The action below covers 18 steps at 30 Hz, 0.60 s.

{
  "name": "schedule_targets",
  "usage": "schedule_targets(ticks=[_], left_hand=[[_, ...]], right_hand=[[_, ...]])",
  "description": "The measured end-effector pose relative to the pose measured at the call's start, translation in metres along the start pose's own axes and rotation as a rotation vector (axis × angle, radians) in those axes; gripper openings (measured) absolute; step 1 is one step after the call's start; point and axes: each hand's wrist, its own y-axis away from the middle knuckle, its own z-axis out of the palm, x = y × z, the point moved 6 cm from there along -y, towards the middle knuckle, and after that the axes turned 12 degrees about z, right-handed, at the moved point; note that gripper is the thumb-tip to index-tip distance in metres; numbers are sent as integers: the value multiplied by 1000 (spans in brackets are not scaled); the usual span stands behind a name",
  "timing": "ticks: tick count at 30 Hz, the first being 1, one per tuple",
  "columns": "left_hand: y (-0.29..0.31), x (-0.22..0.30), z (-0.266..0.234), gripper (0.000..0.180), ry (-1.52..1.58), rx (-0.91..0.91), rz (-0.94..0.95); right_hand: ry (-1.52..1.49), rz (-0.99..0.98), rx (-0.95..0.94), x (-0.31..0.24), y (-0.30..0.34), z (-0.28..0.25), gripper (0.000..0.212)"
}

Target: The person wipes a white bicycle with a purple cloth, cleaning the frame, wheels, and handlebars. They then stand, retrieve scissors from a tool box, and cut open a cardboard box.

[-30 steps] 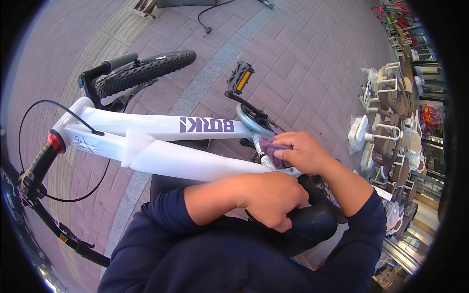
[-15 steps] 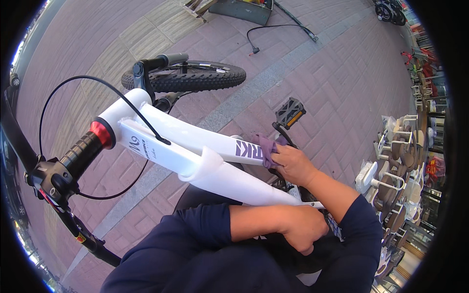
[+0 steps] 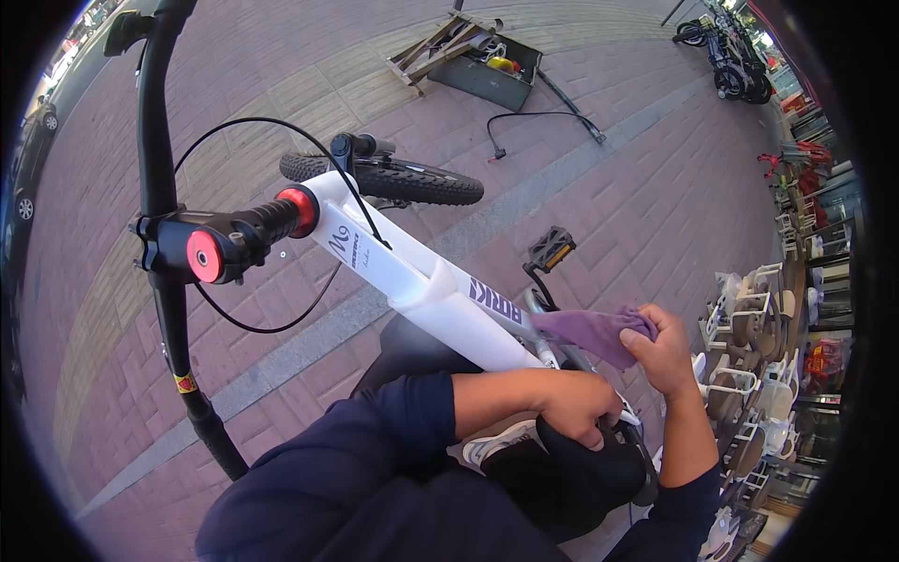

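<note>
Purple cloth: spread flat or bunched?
Bunched at one end, not flat: the right hand pinches the cloth into folds, while the rest stretches loosely toward the white bike frame.

The right hand [image 3: 660,351], bunched around the purple cloth [image 3: 595,332] against the lettered white tube [image 3: 496,302] half a second ago, has now pulled back to the right of it, and the cloth trails out in a flat, pointed strip toward the tube's lower end. The view has shifted too, bringing in the stem's round red cap [image 3: 204,256], a pale shoe [image 3: 498,442] and more of the dark metal box [image 3: 478,84] on the paving [image 3: 646,220].
</note>
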Motion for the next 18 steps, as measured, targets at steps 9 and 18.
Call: schedule_targets(ticks=[9, 18], left_hand=[[154, 24, -50, 18, 678, 1050, 544], [388, 54, 39, 26, 995, 1211, 479]], right_hand=[[-271, -12, 815, 71, 231, -41, 49], [-1059, 133, 243, 182, 260, 69, 75]])
